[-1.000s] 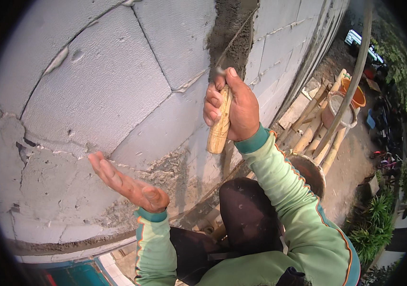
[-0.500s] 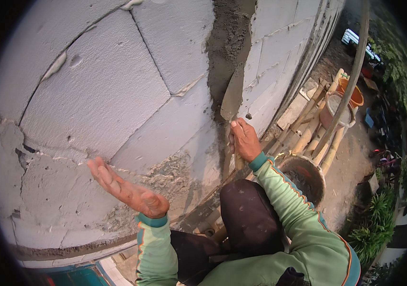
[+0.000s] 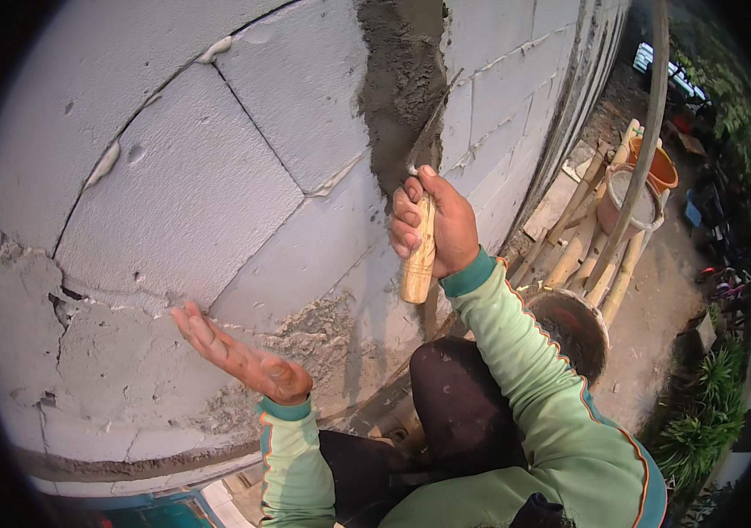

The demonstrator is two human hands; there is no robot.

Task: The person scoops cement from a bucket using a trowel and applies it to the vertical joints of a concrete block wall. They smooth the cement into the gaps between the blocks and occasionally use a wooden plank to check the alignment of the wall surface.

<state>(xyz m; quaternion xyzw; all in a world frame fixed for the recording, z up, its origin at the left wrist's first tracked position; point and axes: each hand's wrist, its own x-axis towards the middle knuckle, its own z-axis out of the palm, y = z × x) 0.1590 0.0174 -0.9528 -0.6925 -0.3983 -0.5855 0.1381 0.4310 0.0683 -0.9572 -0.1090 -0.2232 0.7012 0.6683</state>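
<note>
My right hand (image 3: pixel 453 218) is wrapped round the wooden handle of a trowel (image 3: pixel 418 255). Its thin blade is seen almost edge-on, tilted up against a strip of wet grey mortar (image 3: pixel 400 79) that runs up the wall. My left hand (image 3: pixel 239 356) is open, its fingers stretched out, and holds nothing. It is by the lower part of the pale block wall (image 3: pixel 182 198), near rough grey render; whether it touches the wall I cannot tell.
At my right a bucket (image 3: pixel 606 339) holds dark mortar. Beyond it, bamboo poles (image 3: pixel 579 253) carry a pinkish bucket (image 3: pixel 615 220) and an orange bucket (image 3: pixel 664 167). A long slanting pole (image 3: pixel 655 106) crosses in front of them. Green plants (image 3: pixel 710 405) grow at the far right.
My right hand has turned, so the trowel's handle now shows in full and its blade has swung up and edge-on. My left hand is almost where it was, still open.
</note>
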